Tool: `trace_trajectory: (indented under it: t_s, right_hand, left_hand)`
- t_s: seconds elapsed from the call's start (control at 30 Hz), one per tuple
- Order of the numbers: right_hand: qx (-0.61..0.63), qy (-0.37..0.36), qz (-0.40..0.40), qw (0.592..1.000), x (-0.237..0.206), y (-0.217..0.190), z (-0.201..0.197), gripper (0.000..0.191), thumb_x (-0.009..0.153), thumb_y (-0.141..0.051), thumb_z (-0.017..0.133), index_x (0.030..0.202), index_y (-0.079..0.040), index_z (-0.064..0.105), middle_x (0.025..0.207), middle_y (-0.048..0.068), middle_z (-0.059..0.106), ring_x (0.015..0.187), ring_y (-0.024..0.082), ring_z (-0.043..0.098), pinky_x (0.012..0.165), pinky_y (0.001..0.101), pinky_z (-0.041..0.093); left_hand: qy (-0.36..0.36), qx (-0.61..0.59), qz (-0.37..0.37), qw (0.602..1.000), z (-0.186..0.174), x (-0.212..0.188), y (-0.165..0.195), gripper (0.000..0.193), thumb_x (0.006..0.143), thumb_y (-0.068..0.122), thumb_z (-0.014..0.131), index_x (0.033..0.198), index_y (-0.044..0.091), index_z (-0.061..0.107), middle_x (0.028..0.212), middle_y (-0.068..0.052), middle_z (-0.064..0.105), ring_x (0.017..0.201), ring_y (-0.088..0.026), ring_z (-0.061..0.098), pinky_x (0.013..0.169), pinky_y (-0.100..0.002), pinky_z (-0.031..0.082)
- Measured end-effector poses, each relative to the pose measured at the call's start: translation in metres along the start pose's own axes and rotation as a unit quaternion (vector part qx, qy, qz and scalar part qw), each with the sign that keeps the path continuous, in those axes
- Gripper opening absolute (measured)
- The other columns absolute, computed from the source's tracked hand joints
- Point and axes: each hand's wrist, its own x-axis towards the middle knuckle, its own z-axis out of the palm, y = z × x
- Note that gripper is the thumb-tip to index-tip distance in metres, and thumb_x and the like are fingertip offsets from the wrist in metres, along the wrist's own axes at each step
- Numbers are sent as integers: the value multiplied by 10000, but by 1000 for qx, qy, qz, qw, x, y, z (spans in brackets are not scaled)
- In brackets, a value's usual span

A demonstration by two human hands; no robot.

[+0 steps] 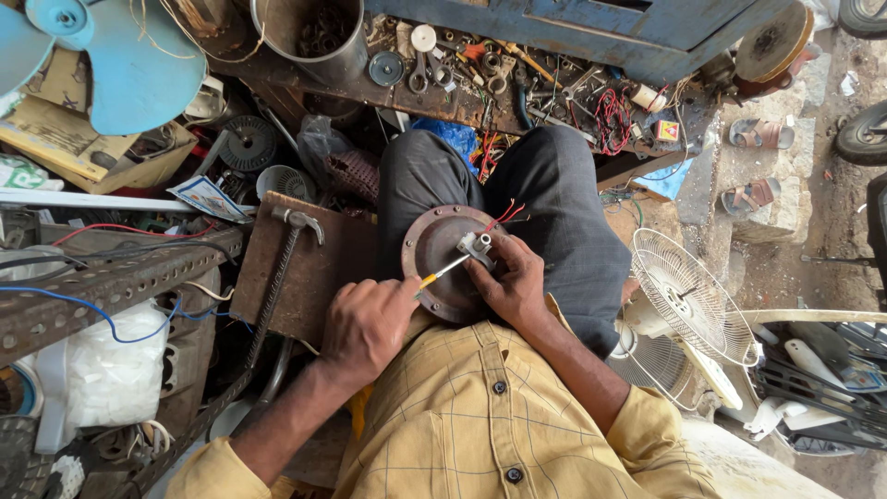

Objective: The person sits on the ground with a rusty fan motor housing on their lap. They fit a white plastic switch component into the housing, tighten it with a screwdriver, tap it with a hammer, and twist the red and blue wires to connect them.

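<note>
The person sat with a round brown metal disc [443, 263] resting on the lap, on dark trousers [554, 212]. The left hand [367, 325] was closed around a screwdriver [442, 272] with a yellow and orange handle. Its thin metal tip pointed at a small grey metal part [478, 246] near the top edge of the disc. The right hand [511, 282] lay on the disc, and its fingers pinched that small grey part to keep it steady. Thin red wires [508, 214] stuck out just above the part.

Just beside the disc, to the left of the picture, lay a brown wooden board [314, 277]. A hammer [291, 249] with a long ridged handle rested on it. A blue fan blade [120, 65] sat in the top left corner. A white wire fan guard [688, 296] stood near the person's right arm.

Higher up was a messy worktop [443, 97] full of small metal rings, spanners and bits. A big grey metal can [309, 37] stood at its left end. Two sandals [758, 162] lay on the stone ground at the right. The person wore a yellow checked shirt [480, 416].
</note>
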Motion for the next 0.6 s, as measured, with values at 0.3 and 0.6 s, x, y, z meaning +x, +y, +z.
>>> trace_trajectory:
  t_s: [0.3,0.6]
  right_hand:
    - [64,14,-12,998,-2,9,5,392,867,-81,827,1226,-15,685,1012,57,658,865,91,660,720,241,553]
    - [-1,-2,-11,1000,-2,2,-1,365,852,-80,834,1186,-21,697,927,32,653,751,79,640,629,231,514]
  left_hand:
    - [-46,-372,-377,847,14,0,-7,382,996,175,621,1351,70,528,896,-39,732,625,-114,663,545,-331,521]
    - [-21,-368,-285,885,4,1,-9,544,901,110,710,1372,-19,469,922,-130,661,681,-216,619,604,-351,526]
